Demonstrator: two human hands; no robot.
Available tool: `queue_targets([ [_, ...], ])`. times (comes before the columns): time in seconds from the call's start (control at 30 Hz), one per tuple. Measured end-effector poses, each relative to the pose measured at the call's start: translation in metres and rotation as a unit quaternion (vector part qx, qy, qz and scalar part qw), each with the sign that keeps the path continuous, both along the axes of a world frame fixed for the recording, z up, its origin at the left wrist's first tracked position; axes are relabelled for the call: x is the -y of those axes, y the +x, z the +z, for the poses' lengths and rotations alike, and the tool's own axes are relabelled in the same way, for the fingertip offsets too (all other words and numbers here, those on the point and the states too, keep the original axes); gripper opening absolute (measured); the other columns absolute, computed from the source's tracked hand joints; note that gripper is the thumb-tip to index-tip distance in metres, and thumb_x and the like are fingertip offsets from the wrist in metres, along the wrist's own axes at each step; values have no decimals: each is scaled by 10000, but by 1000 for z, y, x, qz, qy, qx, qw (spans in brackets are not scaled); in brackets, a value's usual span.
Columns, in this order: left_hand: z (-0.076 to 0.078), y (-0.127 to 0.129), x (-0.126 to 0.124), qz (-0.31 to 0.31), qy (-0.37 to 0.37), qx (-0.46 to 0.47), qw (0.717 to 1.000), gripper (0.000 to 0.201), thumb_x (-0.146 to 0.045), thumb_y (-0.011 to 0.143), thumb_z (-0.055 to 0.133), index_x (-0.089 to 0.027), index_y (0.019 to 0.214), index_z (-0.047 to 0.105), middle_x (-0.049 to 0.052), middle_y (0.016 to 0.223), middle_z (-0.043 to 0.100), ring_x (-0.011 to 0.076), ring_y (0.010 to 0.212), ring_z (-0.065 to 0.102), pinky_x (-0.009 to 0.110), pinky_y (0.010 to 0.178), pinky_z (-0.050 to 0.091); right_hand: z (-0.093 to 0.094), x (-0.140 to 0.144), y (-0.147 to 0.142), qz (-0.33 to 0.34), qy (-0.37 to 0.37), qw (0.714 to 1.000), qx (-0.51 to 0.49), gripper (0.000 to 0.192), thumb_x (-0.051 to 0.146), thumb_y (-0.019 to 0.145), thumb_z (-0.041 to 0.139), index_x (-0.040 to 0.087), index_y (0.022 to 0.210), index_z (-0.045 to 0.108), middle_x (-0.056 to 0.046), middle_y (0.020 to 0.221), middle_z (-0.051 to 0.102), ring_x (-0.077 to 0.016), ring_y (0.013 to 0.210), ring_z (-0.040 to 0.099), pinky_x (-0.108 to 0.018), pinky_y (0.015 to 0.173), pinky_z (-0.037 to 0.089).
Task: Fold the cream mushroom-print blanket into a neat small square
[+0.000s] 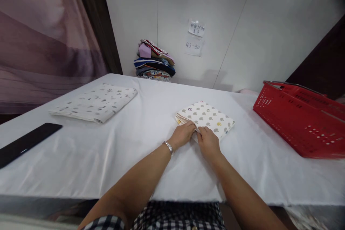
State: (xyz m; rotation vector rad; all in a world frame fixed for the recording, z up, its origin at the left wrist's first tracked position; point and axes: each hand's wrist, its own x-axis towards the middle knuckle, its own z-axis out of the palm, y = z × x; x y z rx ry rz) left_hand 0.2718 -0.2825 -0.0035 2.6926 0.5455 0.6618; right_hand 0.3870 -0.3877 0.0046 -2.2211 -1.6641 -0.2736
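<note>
A folded white cloth [208, 115] with grey and a few yellow printed motifs lies on the table in front of me. At its near corner my left hand [183, 134] pinches the layered edge, fingers closed. Right beside it, my right hand [208, 142] grips the same near edge, its fingertips almost touching those of the left. Several layers show along the cloth's left side. The fingertips partly hide the edge they hold.
On the left lies another folded patterned cloth [99, 100], with a black flat object [29, 140] nearer me. A red basket [299, 118] stands at the right. Against the wall rises a pile of folded fabrics [155, 61]. Handwritten paper notes [194, 39] hang above the white-covered table [129, 158].
</note>
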Motion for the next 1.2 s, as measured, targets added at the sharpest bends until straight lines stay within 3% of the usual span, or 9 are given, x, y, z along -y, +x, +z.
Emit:
queue_targets([
  [0.2, -2, 0, -5, 29, -17, 3, 999, 228, -176, 878, 369, -231, 1024, 536, 6, 1103, 567, 128, 943, 561, 224, 742, 443, 5, -1, 1, 5, -22, 1000, -19, 199, 200, 902, 375, 206, 938, 570, -28, 872, 575, -151, 813, 511, -254, 632, 284],
  [0.43, -2, 0, -23, 148, -30, 22, 988, 266, -136, 861, 370, -242, 1040, 536, 4, 1140, 567, 144, 973, 565, 237, 726, 443, 4, -2, 1, 13, -21, 999, -31, 188, 204, 890, 387, 205, 878, 574, -17, 837, 561, -143, 780, 501, -253, 614, 270],
  [0.67, -3, -5, -33, 245, -57, 57, 966, 191, -184, 851, 420, -234, 1014, 507, 23, 1080, 542, 139, 820, 581, 260, 673, 452, 3, -4, -2, 7, -40, 999, 5, 254, 194, 878, 395, 225, 1070, 558, -37, 918, 571, -165, 825, 512, -266, 619, 280],
  [0.77, -4, -7, -37, 279, -62, 74, 955, 268, -209, 827, 464, -223, 1094, 476, 48, 1164, 507, 157, 852, 584, 275, 665, 469, 2, -4, -2, 9, -50, 999, 13, 262, 199, 878, 396, 232, 1079, 560, -39, 930, 576, -171, 851, 517, -266, 630, 294],
  [0.9, -10, -10, -48, 237, -36, 90, 967, 410, -175, 820, 458, -266, 1220, 458, 15, 1329, 441, 157, 1034, 549, 262, 775, 473, 4, -5, -2, 17, -70, 997, 15, 280, 222, 881, 394, 229, 1105, 561, -55, 964, 585, -183, 890, 525, -264, 649, 312],
  [1.03, -15, -12, -59, 192, -53, 51, 979, 304, -171, 851, 412, -283, 1060, 602, -43, 1202, 569, 133, 1022, 565, 242, 850, 449, 17, -11, 8, 39, -119, 992, -17, 295, 186, 841, 414, 220, 1064, 606, -60, 957, 614, -182, 852, 551, -260, 649, 330],
  [1.2, -12, -12, -60, 196, -55, 49, 978, 309, -153, 849, 403, -276, 1045, 607, -41, 1195, 575, 128, 988, 582, 236, 802, 457, 28, -17, 29, 73, -128, 975, -168, 251, 171, 758, 456, 221, 869, 675, -6, 784, 657, -151, 720, 572, -237, 621, 365],
])
